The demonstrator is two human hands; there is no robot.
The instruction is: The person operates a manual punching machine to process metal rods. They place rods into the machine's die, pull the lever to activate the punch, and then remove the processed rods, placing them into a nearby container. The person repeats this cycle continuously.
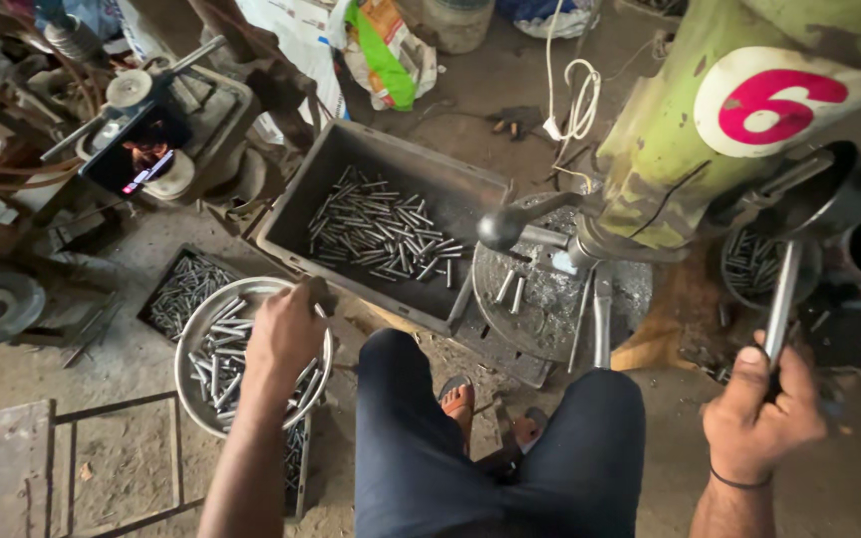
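L hand (286,334) is down in the round metal bowl (191,374) of short steel pins (219,361) on the floor, fingers curled over them; can't tell if it's got one. R hand (761,406) fist-tight round the drill press lever (781,299). Grey crate (296,204) w/ more pins sits just beyond the bowl, green machine column (680,130) to the right
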